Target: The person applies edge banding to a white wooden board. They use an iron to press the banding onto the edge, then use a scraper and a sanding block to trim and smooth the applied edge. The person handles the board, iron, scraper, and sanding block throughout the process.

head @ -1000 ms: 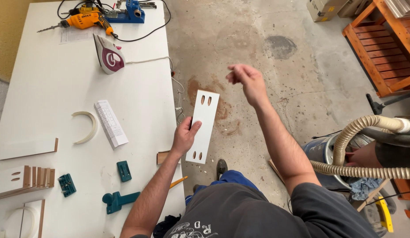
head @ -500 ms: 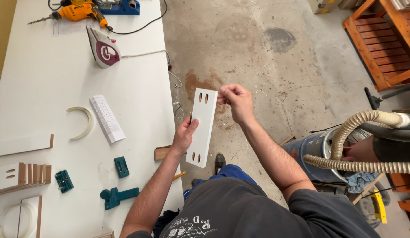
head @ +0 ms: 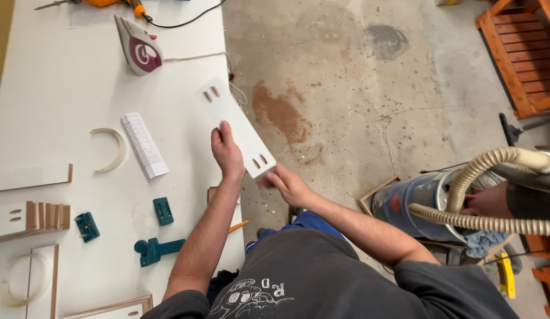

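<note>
Left hand (head: 226,150): fingers clamped on the white slotted panel (head: 235,127) at mid-length | Right hand (head: 287,183): fingers pinching the panel's near end, beside its two slots | Panel: held tilted in the air, over the right edge of the white tabletop (head: 62,100) | Clothes iron (head: 139,52): beyond the panel, on the tabletop.

- one white panel (head: 236,127) held up, with four slots in it, two at each end
- two hands: left (head: 226,150), right (head: 287,184)
- one iron (head: 139,50)
- one drill (head: 106,3)
- two small teal jigs (head: 163,211) (head: 86,227), plus one bigger teal clamp (head: 157,249)
- one pencil (head: 239,226)
- one vacuum (head: 425,204)
</note>
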